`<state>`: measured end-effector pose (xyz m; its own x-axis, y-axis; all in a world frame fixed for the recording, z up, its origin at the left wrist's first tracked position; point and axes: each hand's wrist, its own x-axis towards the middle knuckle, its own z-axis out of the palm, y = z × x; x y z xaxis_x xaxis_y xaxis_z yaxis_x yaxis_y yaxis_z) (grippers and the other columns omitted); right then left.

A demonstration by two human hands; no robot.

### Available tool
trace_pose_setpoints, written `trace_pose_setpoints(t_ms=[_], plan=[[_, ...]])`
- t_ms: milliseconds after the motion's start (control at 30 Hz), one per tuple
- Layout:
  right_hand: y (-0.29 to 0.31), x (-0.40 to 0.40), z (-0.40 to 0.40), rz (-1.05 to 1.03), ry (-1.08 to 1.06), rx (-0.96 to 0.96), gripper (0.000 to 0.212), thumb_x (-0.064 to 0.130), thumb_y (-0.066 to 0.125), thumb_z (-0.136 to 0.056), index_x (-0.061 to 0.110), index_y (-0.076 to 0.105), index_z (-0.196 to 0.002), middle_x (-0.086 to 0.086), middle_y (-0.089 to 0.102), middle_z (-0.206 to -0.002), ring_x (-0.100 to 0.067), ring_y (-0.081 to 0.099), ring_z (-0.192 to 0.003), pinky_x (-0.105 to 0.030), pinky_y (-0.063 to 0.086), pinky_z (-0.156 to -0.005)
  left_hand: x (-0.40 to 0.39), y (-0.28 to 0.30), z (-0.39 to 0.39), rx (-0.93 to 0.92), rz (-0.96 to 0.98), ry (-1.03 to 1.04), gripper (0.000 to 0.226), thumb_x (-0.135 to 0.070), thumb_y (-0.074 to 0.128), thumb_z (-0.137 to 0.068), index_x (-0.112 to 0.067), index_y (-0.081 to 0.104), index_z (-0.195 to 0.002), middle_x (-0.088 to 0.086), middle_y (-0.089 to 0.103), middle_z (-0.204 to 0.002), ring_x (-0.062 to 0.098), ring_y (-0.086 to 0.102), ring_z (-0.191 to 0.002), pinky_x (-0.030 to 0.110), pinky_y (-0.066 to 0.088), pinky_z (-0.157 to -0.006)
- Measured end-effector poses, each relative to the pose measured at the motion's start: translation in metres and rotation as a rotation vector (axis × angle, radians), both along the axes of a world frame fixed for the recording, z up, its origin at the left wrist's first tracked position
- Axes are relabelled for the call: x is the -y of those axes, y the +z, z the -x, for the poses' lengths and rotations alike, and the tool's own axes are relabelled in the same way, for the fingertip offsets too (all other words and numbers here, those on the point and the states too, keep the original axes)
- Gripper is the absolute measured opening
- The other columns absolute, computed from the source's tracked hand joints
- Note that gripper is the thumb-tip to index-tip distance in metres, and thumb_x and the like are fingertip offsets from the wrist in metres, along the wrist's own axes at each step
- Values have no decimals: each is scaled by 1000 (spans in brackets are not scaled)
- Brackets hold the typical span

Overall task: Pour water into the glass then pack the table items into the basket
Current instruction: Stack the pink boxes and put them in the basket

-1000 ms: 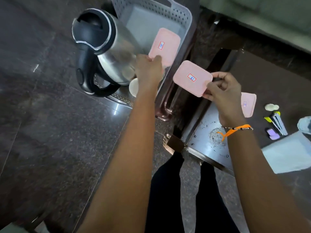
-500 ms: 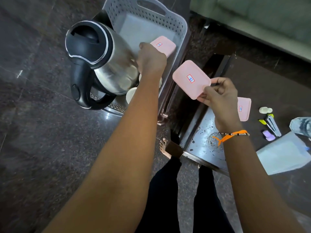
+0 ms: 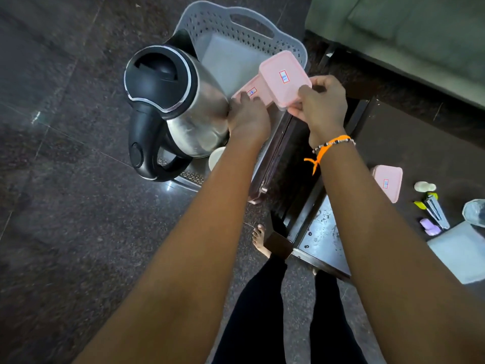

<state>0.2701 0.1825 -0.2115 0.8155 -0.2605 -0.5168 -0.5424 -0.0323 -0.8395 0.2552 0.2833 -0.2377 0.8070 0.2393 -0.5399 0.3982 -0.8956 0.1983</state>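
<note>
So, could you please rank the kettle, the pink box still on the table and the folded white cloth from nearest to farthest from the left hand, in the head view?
1. Kettle: right beside the left hand, inside the basket.
2. Pink box on the table: off to the right.
3. Folded white cloth: farthest, at the right edge.

Grey perforated basket (image 3: 284, 30) ahead of both hands, steel kettle (image 3: 183, 111) inside it, left of left hand (image 3: 249, 119). One pink lidded box (image 3: 250, 91) at its fingertips; another (image 3: 284, 78) pinched, tilted, in right hand (image 3: 320, 109). Third pink box (image 3: 388, 181) flat on worktop (image 3: 393, 143), right of right wrist.
</note>
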Motion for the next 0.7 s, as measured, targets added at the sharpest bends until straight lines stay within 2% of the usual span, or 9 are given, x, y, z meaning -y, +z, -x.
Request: trace_pose_setpoints(t_ms=[133, 233, 300, 367, 433, 500, 600, 700], plan=[[-2, -3, -12, 102, 23, 15, 13, 4, 55, -80, 16, 53, -78, -16, 67, -108, -25, 70, -84, -19, 52, -45, 4, -4, 3, 19, -40, -9, 45, -12, 34, -92, -9, 39, -136, 11, 27, -146, 37, 24, -132, 42, 27, -109], [-2, -2, -16, 94, 9, 17, 19, 5, 56, -80, 18, 46, -71, -17, 66, -108, -24, 71, -83, -18, 52, -46, 8, -3, -1, 30, -6, -69, 43, -13, 35, -92, -12, 45, -133, 13, 33, -144, 39, 28, -132, 47, 17, -115], [-4, 0, -16, 85, 11, 3, 21, 6, 56, -81, 18, 43, -70, -17, 66, -109, -22, 71, -81, -17, 52, -47, 6, -3, -4, 75, 65, -13, 39, -15, 37, -94, -11, 50, -131, 14, 37, -141, 38, 33, -130, 47, 23, -113], [-5, 0, -14, 65, 6, -6, 20, 6, 56, -82, 17, 43, -71, -19, 65, -109, -20, 70, -74, -18, 53, -48, 1, -3, -10, 133, 110, 152, 39, -12, 42, -93, -7, 46, -131, 13, 32, -143, 36, 35, -128, 43, 32, -105], [-6, 0, -11, 36, -11, -22, 15, 6, 55, -83, 13, 45, -75, -19, 65, -107, -17, 69, -67, -17, 53, -49, -3, 0, -15, 81, 136, 211, 41, -5, 45, -91, -3, 42, -132, 13, 26, -146, 35, 35, -129, 42, 36, -104], [-7, 0, -7, 1, -21, -45, 8, 5, 54, -84, 8, 46, -84, -20, 65, -109, -16, 69, -66, -17, 53, -50, -4, 5, -19, 9, 155, 190, 40, -4, 45, -90, 0, 44, -130, 18, 37, -140, 37, 44, -125, 41, 39, -101], [-8, -2, -2, -66, -34, -76, 9, 2, 51, -85, 4, 45, -92, -23, 64, -112, -23, 70, -73, -17, 53, -50, -7, 13, -20, 41, 233, 215, 33, -6, 47, -88, 4, 57, -118, 23, 57, -126, 38, 54, -116, 37, 44, -90], [-8, -6, 6, -98, -53, -105, 9, 0, 51, -85, 3, 46, -92, -24, 63, -114, -28, 71, -85, -18, 54, -51, -9, 18, -12, 111, 358, 338, 29, -3, 52, -83, 13, 58, -107, 30, 60, -118, 42, 55, -113, 41, 46, -83]])
